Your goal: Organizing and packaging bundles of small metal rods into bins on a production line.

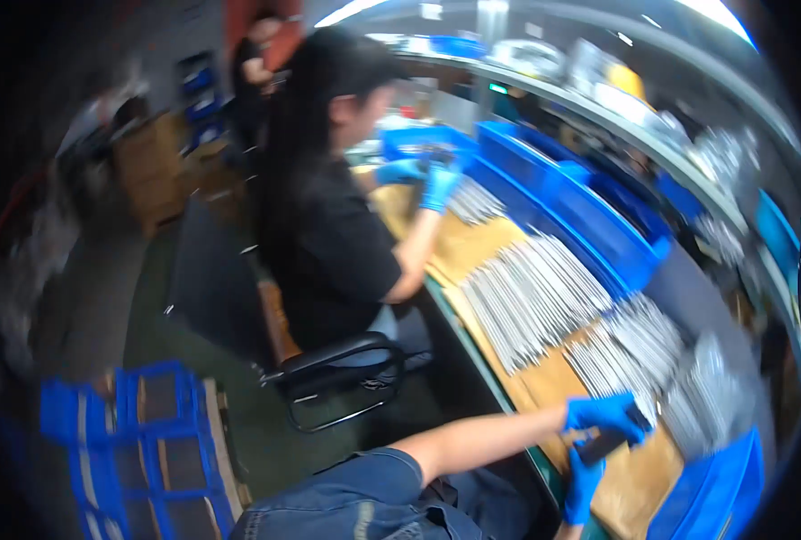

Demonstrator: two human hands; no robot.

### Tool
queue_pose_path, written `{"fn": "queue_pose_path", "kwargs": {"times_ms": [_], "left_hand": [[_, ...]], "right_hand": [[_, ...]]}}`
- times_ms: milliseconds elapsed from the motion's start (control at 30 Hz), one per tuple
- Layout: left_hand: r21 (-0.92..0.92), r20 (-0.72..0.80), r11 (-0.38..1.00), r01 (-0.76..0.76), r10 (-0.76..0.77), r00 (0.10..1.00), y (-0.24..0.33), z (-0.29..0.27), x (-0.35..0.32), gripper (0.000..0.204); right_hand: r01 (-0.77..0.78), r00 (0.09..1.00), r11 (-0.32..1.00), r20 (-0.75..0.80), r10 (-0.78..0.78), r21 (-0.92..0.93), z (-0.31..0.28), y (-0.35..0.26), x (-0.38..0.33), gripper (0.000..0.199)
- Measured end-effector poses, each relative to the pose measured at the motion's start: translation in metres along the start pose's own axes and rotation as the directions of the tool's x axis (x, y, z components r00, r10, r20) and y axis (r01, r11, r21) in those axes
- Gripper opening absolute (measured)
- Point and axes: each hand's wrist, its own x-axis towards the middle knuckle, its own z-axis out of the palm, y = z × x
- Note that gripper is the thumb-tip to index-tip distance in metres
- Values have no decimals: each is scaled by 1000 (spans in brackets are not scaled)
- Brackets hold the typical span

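My left hand (604, 415), in a blue glove, reaches over the table and is closed around one end of a dark, block-like piece (604, 446). Below it my right hand (583, 488), also blue-gloved, grips the same piece from the near side. The view is blurred, so the exact kind of piece cannot be made out. Just beyond my left hand lies a row of slim silvery metal rods (609, 362) on brown cardboard (544, 382). A larger row of similar rods (535, 292) rests farther along the table.
A co-worker (337, 225) in blue gloves sits at the same table, handling a dark piece. Blue bins (571, 202) line the table's back under a shelf (616, 112). Clear plastic wrap (702, 396) and another blue bin (711, 490) stand at right. Blue crates (139, 441) sit on the floor.
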Motion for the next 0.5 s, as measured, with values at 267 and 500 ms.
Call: {"fn": "queue_pose_path", "kwargs": {"times_ms": [267,500], "left_hand": [[-60,-165,995,85,-94,982,17,-28,-11,22],[39,-116,986,165,-159,980,29,2,6,28]], "right_hand": [[-78,991,997,106,76,10,4,-29,20,26],[-60,978,993,204,39,97,-19,-30,22,33]]}}
